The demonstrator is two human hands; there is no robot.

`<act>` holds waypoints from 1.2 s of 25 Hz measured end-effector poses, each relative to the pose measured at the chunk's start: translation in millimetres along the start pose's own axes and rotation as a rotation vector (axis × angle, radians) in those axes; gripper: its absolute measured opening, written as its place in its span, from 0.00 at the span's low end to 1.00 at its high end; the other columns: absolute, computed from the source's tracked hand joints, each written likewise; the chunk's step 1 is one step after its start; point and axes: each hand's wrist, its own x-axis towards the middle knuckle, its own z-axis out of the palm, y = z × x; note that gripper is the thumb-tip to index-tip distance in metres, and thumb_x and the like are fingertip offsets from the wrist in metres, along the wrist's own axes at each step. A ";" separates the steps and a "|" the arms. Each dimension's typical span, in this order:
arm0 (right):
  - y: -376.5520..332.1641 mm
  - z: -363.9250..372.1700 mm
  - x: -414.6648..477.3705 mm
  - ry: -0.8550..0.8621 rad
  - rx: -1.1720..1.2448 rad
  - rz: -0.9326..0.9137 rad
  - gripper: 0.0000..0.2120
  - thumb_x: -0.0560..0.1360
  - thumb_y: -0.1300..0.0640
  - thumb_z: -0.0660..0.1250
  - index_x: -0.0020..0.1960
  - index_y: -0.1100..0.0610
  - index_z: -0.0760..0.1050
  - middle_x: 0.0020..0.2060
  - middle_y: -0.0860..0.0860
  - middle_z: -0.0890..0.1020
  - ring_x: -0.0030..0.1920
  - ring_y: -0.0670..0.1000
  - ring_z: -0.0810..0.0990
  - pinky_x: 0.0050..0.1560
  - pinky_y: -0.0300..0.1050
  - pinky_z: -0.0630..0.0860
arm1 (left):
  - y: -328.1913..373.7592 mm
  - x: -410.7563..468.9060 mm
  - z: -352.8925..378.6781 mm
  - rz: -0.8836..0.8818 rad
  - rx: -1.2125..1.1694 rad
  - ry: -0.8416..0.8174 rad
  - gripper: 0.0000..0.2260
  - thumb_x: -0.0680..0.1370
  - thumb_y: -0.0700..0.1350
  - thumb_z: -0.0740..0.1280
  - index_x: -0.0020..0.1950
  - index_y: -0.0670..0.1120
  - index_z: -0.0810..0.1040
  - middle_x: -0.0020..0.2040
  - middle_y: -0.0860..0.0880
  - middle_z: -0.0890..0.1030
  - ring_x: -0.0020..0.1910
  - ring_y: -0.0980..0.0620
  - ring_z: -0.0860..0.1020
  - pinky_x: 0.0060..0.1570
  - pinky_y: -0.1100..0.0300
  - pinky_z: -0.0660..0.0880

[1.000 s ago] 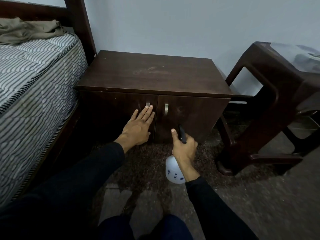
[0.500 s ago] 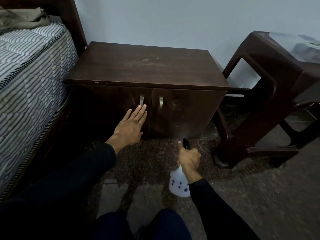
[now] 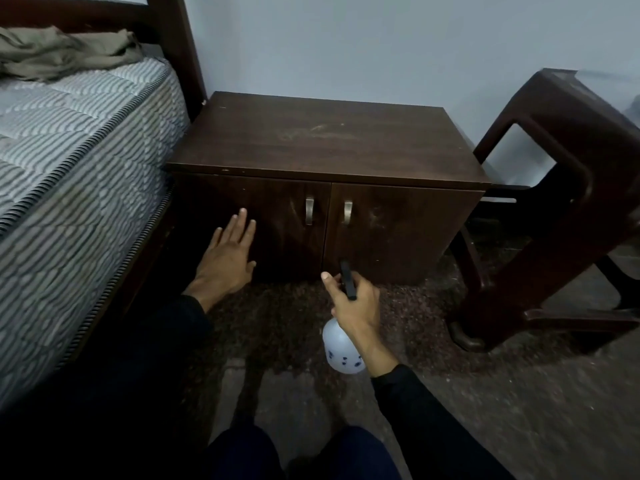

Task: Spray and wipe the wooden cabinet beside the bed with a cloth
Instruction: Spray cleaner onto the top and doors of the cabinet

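Note:
The dark wooden cabinet [image 3: 322, 140] stands between the bed and a brown chair, both doors closed, two metal handles at the middle. My left hand [image 3: 227, 256] lies flat with straight fingers against the lower part of the left door. My right hand [image 3: 355, 303] grips a white spray bottle [image 3: 341, 351] with a black nozzle, held low in front of the right door and pointing at it. No cloth for wiping is in view, apart from a crumpled one on the bed.
A bed with a striped mattress [image 3: 69, 174] lies to the left, a crumpled olive cloth [image 3: 62, 53] on it. A brown plastic chair [image 3: 561, 209] stands tilted at the right. A dark rug [image 3: 287, 327] covers the floor before the cabinet.
My left hand slid left along the left door, away from the handle. My right hand with the bottle dropped back, then rose toward the right door again.

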 end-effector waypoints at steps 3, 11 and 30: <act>-23.8 43.2 -10.7 -0.155 -0.001 -0.004 0.09 0.72 0.33 0.70 0.39 0.36 0.79 0.30 0.44 0.81 0.31 0.51 0.83 0.35 0.57 0.84 | -58.9 -3.1 -12.9 -0.083 0.024 0.012 0.40 0.78 0.49 0.67 0.82 0.44 0.47 0.82 0.47 0.35 0.81 0.46 0.47 0.78 0.46 0.53; -23.7 122.8 -50.6 -0.162 -0.250 0.122 0.23 0.76 0.33 0.66 0.35 0.51 0.74 0.32 0.48 0.77 0.33 0.50 0.78 0.30 0.41 0.68 | -104.8 -9.1 -14.0 -0.085 0.071 -0.142 0.40 0.79 0.49 0.65 0.82 0.46 0.42 0.81 0.47 0.33 0.81 0.50 0.42 0.79 0.49 0.45; -185.7 -145.1 71.9 0.352 0.096 -0.150 0.17 0.78 0.35 0.65 0.40 0.46 0.78 0.28 0.49 0.81 0.28 0.49 0.83 0.30 0.45 0.80 | 147.9 97.6 -191.3 0.359 -0.196 0.027 0.34 0.80 0.61 0.60 0.82 0.51 0.51 0.83 0.50 0.50 0.81 0.51 0.51 0.76 0.55 0.43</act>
